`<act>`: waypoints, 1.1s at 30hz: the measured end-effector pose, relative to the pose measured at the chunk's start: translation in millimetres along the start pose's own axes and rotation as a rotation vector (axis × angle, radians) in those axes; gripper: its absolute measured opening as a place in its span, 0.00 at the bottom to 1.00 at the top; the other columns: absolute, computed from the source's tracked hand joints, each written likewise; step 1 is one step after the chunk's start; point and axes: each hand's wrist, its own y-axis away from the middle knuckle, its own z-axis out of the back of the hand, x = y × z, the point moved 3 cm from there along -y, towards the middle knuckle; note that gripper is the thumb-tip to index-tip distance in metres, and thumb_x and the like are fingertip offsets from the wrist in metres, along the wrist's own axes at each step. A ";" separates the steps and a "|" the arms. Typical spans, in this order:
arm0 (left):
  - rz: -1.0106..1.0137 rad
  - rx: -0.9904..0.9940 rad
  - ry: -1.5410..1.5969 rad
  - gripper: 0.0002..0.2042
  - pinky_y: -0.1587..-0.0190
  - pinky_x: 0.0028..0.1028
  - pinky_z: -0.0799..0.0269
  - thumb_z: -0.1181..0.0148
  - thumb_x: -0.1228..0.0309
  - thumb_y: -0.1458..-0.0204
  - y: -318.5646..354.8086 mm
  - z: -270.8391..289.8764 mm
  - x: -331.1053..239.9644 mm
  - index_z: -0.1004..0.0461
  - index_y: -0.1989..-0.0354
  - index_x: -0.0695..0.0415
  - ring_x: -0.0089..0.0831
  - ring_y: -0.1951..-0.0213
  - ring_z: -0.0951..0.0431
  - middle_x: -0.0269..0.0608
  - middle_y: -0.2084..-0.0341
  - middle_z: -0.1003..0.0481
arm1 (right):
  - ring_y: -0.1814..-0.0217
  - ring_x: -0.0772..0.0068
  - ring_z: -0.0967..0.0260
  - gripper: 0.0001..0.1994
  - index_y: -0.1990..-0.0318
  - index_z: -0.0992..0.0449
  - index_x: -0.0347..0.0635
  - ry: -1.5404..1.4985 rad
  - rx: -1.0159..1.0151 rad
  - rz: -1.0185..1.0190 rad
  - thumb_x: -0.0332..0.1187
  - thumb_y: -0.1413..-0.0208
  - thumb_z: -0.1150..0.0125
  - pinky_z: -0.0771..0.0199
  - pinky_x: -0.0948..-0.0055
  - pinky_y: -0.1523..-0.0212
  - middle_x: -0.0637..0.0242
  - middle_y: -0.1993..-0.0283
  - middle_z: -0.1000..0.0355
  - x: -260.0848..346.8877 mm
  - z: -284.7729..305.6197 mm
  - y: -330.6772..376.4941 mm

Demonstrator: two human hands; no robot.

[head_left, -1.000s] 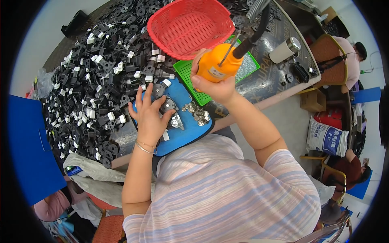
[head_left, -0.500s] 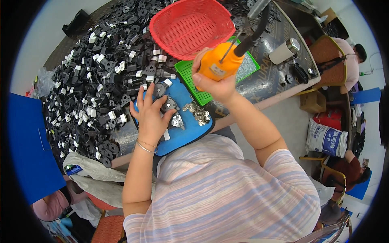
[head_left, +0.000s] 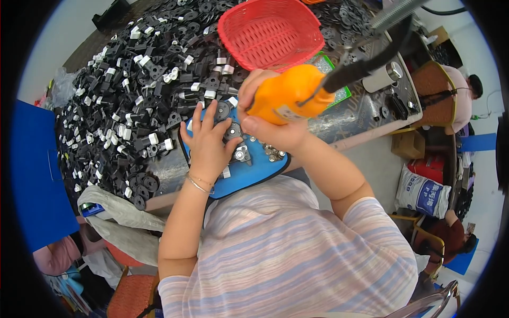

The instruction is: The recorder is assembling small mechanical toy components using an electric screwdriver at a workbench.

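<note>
My right hand (head_left: 278,124) is wrapped round an orange electric screwdriver (head_left: 297,93), whose black cable end points up and right. Its working tip is hidden. On a blue tray (head_left: 238,183) in front of me, the thumb and forefinger of my left hand (head_left: 207,148) hold a dark round wheel part (head_left: 233,130) between them, the other fingers spread. Another grey wheel (head_left: 222,109) lies just beyond my fingertips. Close to my thumb is a small dark part with a silvery metal piece (head_left: 242,153). Small round metal pieces (head_left: 274,154) are heaped on the tray, partly under my right hand.
Black parts with white pieces (head_left: 143,90) are piled across the table's left. A red basket (head_left: 268,40) stands beyond the tray, beside a green basket (head_left: 343,96). A metal spring (head_left: 395,16) hangs above. Farther right are a white flask (head_left: 379,79) and seated people.
My right hand has brought the screwdriver down and nearer to my left hand, now over the tray's edge. The whole view has shifted slightly; my left hand keeps its place on the part.
</note>
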 end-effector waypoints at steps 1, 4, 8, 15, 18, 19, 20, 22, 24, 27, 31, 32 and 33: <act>0.004 -0.001 0.001 0.20 0.41 0.58 0.64 0.30 0.62 0.65 0.0 0.0 0.3 0.23 0.60 0.51 0.42 0.36 0.51 0.38 0.39 0.42 | 0.72 0.76 0.34 0.11 0.66 0.34 0.35 -0.003 0.008 0.009 0.20 0.59 0.40 0.32 0.79 0.73 0.60 0.65 0.38 -2.0 -2.1 -2.6; 0.008 0.006 0.023 0.20 0.41 0.59 0.64 0.31 0.62 0.65 0.3 0.2 0.9 0.23 0.59 0.49 0.42 0.36 0.51 0.38 0.40 0.42 | 0.72 0.77 0.35 0.11 0.67 0.33 0.36 0.045 0.027 -0.008 0.23 0.59 0.38 0.34 0.80 0.70 0.62 0.67 0.36 -6.7 -5.9 -7.3; 0.023 -0.019 0.046 0.19 0.42 0.59 0.63 0.31 0.62 0.64 -1.0 2.7 -1.4 0.23 0.59 0.46 0.42 0.36 0.50 0.37 0.40 0.41 | 0.71 0.76 0.36 0.11 0.68 0.32 0.37 0.112 0.093 0.033 0.24 0.60 0.37 0.35 0.79 0.69 0.63 0.69 0.36 -13.4 -6.1 -8.2; 0.022 0.033 0.052 0.19 0.41 0.58 0.63 0.31 0.62 0.65 -2.6 1.4 0.8 0.23 0.60 0.47 0.42 0.36 0.50 0.37 0.41 0.40 | 0.66 0.73 0.36 0.11 0.68 0.30 0.38 0.083 0.154 0.020 0.26 0.61 0.36 0.36 0.76 0.66 0.64 0.70 0.34 -16.8 -9.2 -12.8; 0.006 0.035 0.063 0.19 0.41 0.58 0.63 0.31 0.62 0.65 -4.1 3.6 0.2 0.23 0.61 0.49 0.42 0.35 0.51 0.37 0.40 0.41 | 0.67 0.74 0.36 0.12 0.68 0.31 0.38 -0.017 0.148 0.002 0.25 0.61 0.35 0.34 0.78 0.68 0.62 0.67 0.35 -8.8 -8.2 -19.6; 0.005 0.035 0.062 0.19 0.41 0.58 0.63 0.31 0.62 0.65 -3.9 3.9 0.5 0.23 0.61 0.49 0.42 0.35 0.51 0.37 0.40 0.41 | 0.69 0.74 0.35 0.13 0.67 0.31 0.37 -0.053 0.126 0.019 0.25 0.61 0.34 0.34 0.79 0.71 0.61 0.67 0.35 -4.0 -5.5 -20.1; 0.006 0.045 0.059 0.19 0.41 0.59 0.63 0.30 0.62 0.66 -3.3 3.9 0.8 0.23 0.61 0.50 0.43 0.35 0.51 0.38 0.40 0.41 | 0.70 0.74 0.35 0.13 0.67 0.32 0.36 -0.089 0.104 0.036 0.25 0.61 0.34 0.33 0.80 0.73 0.60 0.67 0.36 2.9 -0.4 -20.2; 0.006 0.056 0.057 0.19 0.41 0.59 0.64 0.30 0.62 0.66 -1.8 3.0 1.5 0.22 0.62 0.51 0.43 0.35 0.51 0.38 0.40 0.42 | 0.74 0.75 0.34 0.14 0.65 0.34 0.34 -0.060 0.157 0.122 0.25 0.59 0.36 0.33 0.82 0.77 0.59 0.67 0.38 23.6 11.4 -23.4; 0.005 0.029 0.052 0.19 0.41 0.59 0.64 0.30 0.61 0.67 -0.3 2.7 2.9 0.22 0.62 0.52 0.43 0.35 0.52 0.38 0.39 0.42 | 0.77 0.75 0.35 0.14 0.65 0.34 0.33 0.047 0.125 0.100 0.27 0.57 0.37 0.33 0.81 0.76 0.59 0.68 0.38 35.2 26.6 -15.2; 0.012 0.045 0.062 0.19 0.41 0.59 0.64 0.30 0.62 0.67 -2.7 2.8 1.2 0.22 0.62 0.52 0.43 0.35 0.51 0.39 0.39 0.42 | 0.77 0.75 0.35 0.13 0.65 0.35 0.34 0.136 -0.033 0.060 0.26 0.57 0.37 0.33 0.80 0.76 0.60 0.68 0.39 23.7 50.4 8.6; 0.009 0.049 0.064 0.19 0.41 0.59 0.64 0.30 0.62 0.67 -2.9 4.1 0.7 0.22 0.62 0.51 0.43 0.35 0.51 0.39 0.39 0.42 | 0.77 0.75 0.35 0.12 0.65 0.35 0.34 0.113 -0.114 0.045 0.25 0.57 0.38 0.34 0.80 0.76 0.61 0.69 0.39 14.1 61.2 26.9; 0.008 0.044 0.063 0.19 0.41 0.59 0.64 0.30 0.62 0.67 -2.6 3.9 1.2 0.22 0.62 0.51 0.43 0.35 0.51 0.39 0.39 0.42 | 0.77 0.75 0.35 0.13 0.65 0.35 0.34 0.120 -0.105 0.063 0.25 0.57 0.38 0.34 0.80 0.76 0.61 0.69 0.39 12.9 62.9 28.1; 0.008 0.047 0.062 0.19 0.41 0.59 0.64 0.30 0.62 0.67 -2.3 3.9 1.0 0.22 0.62 0.51 0.43 0.35 0.51 0.39 0.39 0.42 | 0.77 0.75 0.35 0.13 0.65 0.35 0.34 0.119 -0.107 0.063 0.25 0.57 0.38 0.34 0.80 0.76 0.61 0.69 0.39 12.3 64.0 27.8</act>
